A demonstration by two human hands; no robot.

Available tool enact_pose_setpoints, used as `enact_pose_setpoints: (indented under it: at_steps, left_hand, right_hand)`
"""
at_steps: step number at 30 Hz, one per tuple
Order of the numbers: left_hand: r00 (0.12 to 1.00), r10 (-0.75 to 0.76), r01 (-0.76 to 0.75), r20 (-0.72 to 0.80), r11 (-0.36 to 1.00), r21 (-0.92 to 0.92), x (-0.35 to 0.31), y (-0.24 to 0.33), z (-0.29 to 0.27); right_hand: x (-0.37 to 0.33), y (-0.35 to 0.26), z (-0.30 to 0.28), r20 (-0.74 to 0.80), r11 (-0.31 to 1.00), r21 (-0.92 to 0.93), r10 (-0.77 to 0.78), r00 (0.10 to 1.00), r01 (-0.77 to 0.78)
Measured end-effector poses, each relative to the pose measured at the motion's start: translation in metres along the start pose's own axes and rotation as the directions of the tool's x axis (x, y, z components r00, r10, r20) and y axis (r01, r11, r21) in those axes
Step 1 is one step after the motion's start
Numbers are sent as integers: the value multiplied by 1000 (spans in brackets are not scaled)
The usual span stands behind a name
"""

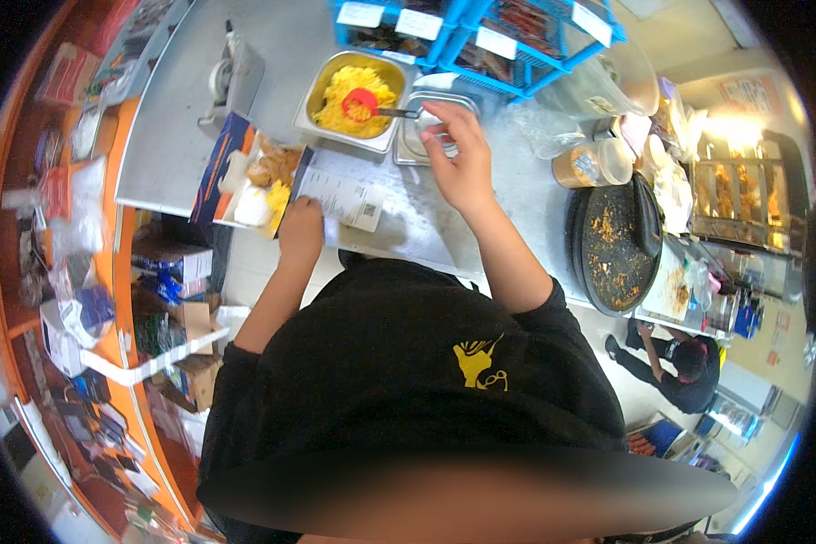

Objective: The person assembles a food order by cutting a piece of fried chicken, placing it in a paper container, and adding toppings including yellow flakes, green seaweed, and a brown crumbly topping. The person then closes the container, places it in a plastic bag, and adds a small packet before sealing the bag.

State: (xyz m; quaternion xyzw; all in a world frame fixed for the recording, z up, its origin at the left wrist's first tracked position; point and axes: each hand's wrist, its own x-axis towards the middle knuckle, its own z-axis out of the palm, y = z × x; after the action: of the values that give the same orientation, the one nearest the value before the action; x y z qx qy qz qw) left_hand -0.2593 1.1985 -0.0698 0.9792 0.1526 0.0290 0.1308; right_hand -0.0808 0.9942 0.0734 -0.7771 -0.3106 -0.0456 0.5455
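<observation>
My left hand [302,227] has its fingers curled at the right edge of a takeaway box [210,172], closed on its wall. Inside the box lie brown fried pieces [276,165], a white round item [252,207] and yellow shreds [278,195]. A white printed slip [352,201] lies to the right of this hand. My right hand [462,163] is raised with fingers bent and thumb apart, holding nothing visible. Its fingertips are close to the dark handle end of a red serving spoon [360,102], which rests in a steel pan [313,127] of yellow shreds.
A lidded steel pan [410,150] sits under my right hand. Blue baskets [453,63] stand behind. Right are plastic tubs [589,166] and a black round tray [612,263] with crumbs. A metal dispenser [234,82] is far left. Another person [684,372] works far right.
</observation>
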Motion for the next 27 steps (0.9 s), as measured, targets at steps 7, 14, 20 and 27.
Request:
enact_pose_setpoints:
  at_steps: [7,14,20,27]
  left_hand:
    - [997,-37,27,-71,990,-137,-6,11,-36]
    - [932,-241,222,-270,970,-99,2,-6,-91]
    - [819,-454,388,-351,889,-244,-16,-7,-105]
    - [710,-584,436,-394,803,-405,-34,-8,-106]
  right_hand:
    - [53,44,-130,-339,907,-412,-239,910,85]
    - [193,198,-308,-32,367,-920,285,958,-140]
    - [241,298,-341,236,187,-964,265,935,191]
    - [256,316,-345,188,503,-857,504,843,-109]
